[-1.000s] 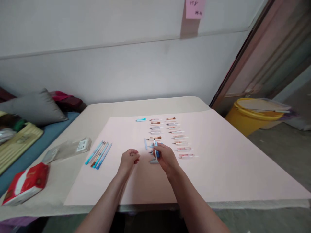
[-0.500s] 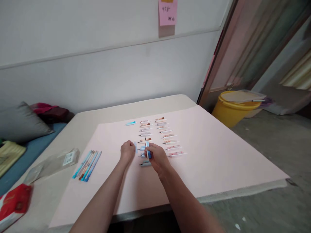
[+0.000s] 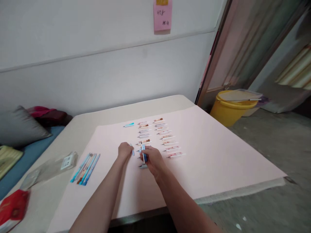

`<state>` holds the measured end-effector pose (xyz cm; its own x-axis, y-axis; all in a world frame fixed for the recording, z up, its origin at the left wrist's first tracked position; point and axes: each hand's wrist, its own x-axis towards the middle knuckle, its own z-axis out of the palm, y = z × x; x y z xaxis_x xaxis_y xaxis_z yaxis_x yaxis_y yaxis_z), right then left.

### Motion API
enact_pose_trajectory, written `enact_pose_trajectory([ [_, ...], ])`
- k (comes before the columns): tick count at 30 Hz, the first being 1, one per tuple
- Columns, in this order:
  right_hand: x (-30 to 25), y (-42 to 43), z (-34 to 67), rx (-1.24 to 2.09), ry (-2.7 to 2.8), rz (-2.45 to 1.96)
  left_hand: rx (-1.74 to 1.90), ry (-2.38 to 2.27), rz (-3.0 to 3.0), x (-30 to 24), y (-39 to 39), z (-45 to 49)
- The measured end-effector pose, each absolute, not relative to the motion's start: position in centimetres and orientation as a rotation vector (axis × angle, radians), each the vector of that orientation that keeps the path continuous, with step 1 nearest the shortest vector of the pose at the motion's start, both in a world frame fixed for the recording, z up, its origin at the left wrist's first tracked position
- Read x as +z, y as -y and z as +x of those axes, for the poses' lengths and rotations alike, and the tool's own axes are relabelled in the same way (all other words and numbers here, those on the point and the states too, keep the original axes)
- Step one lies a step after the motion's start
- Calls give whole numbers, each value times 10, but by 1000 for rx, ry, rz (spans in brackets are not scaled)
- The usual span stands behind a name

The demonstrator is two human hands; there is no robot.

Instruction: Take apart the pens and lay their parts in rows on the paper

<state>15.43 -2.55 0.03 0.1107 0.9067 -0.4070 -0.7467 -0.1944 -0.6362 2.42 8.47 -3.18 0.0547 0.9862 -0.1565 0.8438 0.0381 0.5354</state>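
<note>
My right hand (image 3: 152,160) is closed around a blue pen part with a white refill (image 3: 143,152) that stands up from my fingers. My left hand (image 3: 124,151) is closed on a small pale blue piece (image 3: 132,150) lying on the pink sheet (image 3: 218,155). Both hands sit at the near end of two rows of taken-apart pen pieces (image 3: 167,137). A lone blue pen part (image 3: 129,125) lies at the far left of the rows. Several whole blue pens (image 3: 85,164) lie in a bunch to the left.
A clear plastic pack (image 3: 48,166) lies left of the pens, a red packet (image 3: 11,210) at the near left corner. A grey cushion (image 3: 20,127) sits on the blue bed beside the table. A yellow bucket (image 3: 229,110) stands on the floor right.
My left hand has reached forward from beside the right hand to the pale blue piece on the sheet. The view swung right and down; my right hand kept its hold.
</note>
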Motion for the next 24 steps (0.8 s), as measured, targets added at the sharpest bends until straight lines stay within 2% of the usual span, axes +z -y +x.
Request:
enact_pose_trajectory([
  [5, -1, 27, 142, 1569, 251, -939, 590, -1623, 1574, -9, -37, -11],
  [7, -2, 28, 134, 1596, 273, -946, 774, -1374, 1211, -1, -16, -20],
  [10, -4, 29, 122, 1656, 301, -941, 845, -1222, 977, 6, 7, -26],
  [24, -8, 26, 103, 1745, 477, -1037, 780, -1201, 1106, 9, 18, -50],
])
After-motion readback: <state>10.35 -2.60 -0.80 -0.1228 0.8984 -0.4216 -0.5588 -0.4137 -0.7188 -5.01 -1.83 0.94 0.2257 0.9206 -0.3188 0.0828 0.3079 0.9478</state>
